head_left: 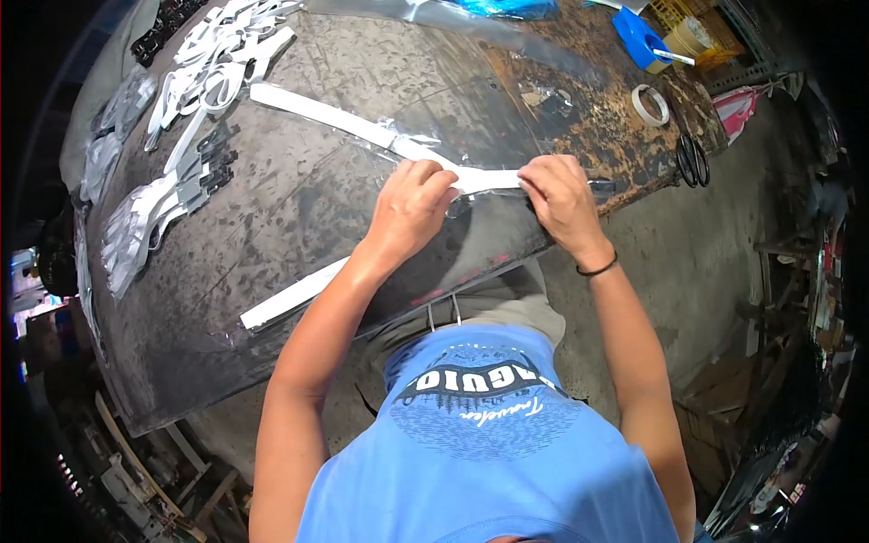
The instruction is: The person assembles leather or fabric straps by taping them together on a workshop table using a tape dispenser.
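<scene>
A flat white strap (pixel 489 180) is stretched between my two hands close over the table near its front edge. My left hand (pixel 412 204) pinches it at one end of this stretch, fingers curled closed. At the other end my right hand (pixel 563 195) grips it between thumb and fingertips. Clear plastic film shows along the strap and beneath it. From my left hand a long white strip (pixel 326 118) runs away toward the upper left of the table. Another white strip (pixel 291 295) lies by the front edge, partly hidden under my left forearm.
A heap of looped white straps (pixel 231 45) covers the far left of the worn table (pixel 317 217). Nearby lies a bundle of white straps (pixel 149 213) with dark buckles. To the right are a tape roll (pixel 638 101), black scissors (pixel 693 163) and a blue tape dispenser (pixel 639 41).
</scene>
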Demonstrator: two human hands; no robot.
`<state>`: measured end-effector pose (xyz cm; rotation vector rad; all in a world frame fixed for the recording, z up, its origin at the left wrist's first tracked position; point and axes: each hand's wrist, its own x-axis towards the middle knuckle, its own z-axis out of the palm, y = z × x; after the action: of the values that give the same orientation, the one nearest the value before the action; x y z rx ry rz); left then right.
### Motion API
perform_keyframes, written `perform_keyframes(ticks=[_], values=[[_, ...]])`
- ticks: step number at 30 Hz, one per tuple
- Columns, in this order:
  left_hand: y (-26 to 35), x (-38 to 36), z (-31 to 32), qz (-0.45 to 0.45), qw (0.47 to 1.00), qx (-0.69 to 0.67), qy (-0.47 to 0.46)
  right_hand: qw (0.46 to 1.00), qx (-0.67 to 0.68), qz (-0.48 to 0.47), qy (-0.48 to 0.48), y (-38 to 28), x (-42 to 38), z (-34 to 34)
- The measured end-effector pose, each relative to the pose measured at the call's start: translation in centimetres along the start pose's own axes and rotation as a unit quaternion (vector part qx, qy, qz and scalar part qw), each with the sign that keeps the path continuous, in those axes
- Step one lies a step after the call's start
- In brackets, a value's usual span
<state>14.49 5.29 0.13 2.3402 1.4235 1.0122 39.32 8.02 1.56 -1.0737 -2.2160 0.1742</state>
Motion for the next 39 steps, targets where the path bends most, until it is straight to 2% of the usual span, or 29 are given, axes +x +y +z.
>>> perform_keyframes(ticks=[4,7,10,14,16,21,23,26,34,39], values=[[-1.0,1.0,0.8,0.013,1.000,-0.013,-0.011,0.996,0.056,0.048,-0.050,-1.5,0.3,1.8],[-1.5,1.6,0.5,-0.001,0.999,-0.031,-0.032,0.960,0.146,0.214,-0.104,-3.1,1.1,2.6],[-1.6,1.8,1.0,0.013,0.995,-0.090,-0.040,0.955,0.118,0.221,-0.161,-3.4,2.0,3.5],[-1.8,1.8,1.2,0.008,0.993,-0.101,-0.056,0.936,0.104,0.250,-0.223,-2.9,1.9,5.1],[-1.7,2.0,1.2,0.007,0.992,-0.089,-0.089,0.939,0.113,0.251,-0.205,-3.1,1.8,5.4],[-1.7,2.0,2.1,0.023,0.995,-0.059,-0.074,0.954,0.100,0.241,-0.145,-3.5,1.1,5.3],[-1.7,1.8,2.6,0.026,0.996,-0.047,-0.069,0.956,0.149,0.223,-0.115,-3.0,1.0,4.2],[-1.8,1.5,3.0,0.036,0.998,-0.028,-0.041,0.984,0.035,0.162,-0.058,-1.6,0.9,2.3],[-1.9,1.3,3.1,0.078,0.997,-0.015,-0.015,0.989,0.051,0.110,-0.082,-1.8,1.4,3.4],[-2.2,1.3,3.0,0.075,0.997,-0.001,-0.032,0.993,0.037,0.051,-0.096,-1.7,2.2,4.8]])
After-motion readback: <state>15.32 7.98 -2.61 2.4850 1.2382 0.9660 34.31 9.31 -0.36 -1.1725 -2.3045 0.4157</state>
